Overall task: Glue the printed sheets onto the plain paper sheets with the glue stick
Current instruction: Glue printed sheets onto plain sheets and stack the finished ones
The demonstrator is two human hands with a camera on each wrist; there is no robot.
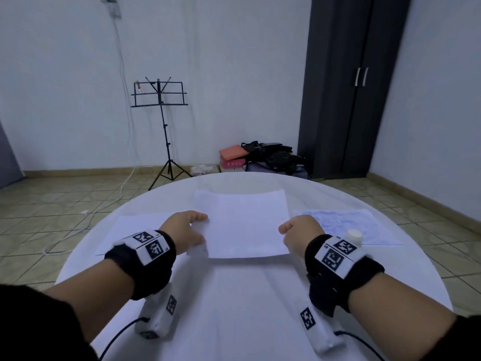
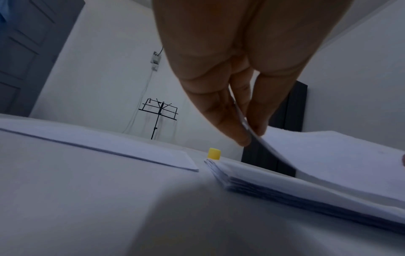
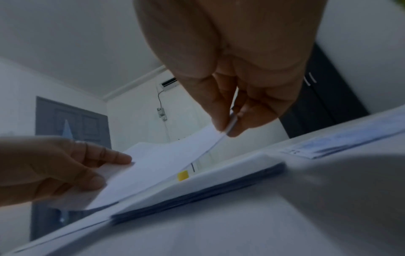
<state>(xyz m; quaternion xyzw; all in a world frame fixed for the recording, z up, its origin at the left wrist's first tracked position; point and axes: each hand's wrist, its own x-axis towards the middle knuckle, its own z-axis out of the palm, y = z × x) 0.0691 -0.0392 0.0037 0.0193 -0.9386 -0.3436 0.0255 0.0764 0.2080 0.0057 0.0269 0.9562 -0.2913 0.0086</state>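
Observation:
I hold one white sheet (image 1: pixel 244 225) just above the middle of the round table. My left hand (image 1: pixel 200 229) pinches its left edge between thumb and fingers (image 2: pixel 230 124). My right hand (image 1: pixel 284 230) pinches the right edge, seen close in the right wrist view (image 3: pixel 225 129). Under the raised sheet lies a stack of sheets (image 2: pixel 285 187) (image 3: pixel 197 188). Printed sheets (image 1: pixel 346 227) lie to the right, plain paper (image 1: pixel 135 230) to the left. A small white-topped tube (image 1: pixel 355 237) stands behind my right wrist. A small yellow cap (image 2: pixel 214 153) stands beyond the stack.
The white round table (image 1: pixel 247 308) ends close beyond the papers. A music stand (image 1: pixel 160 100), bags and boxes (image 1: pixel 260 157) and a dark wardrobe (image 1: pixel 351 87) are on the floor beyond it.

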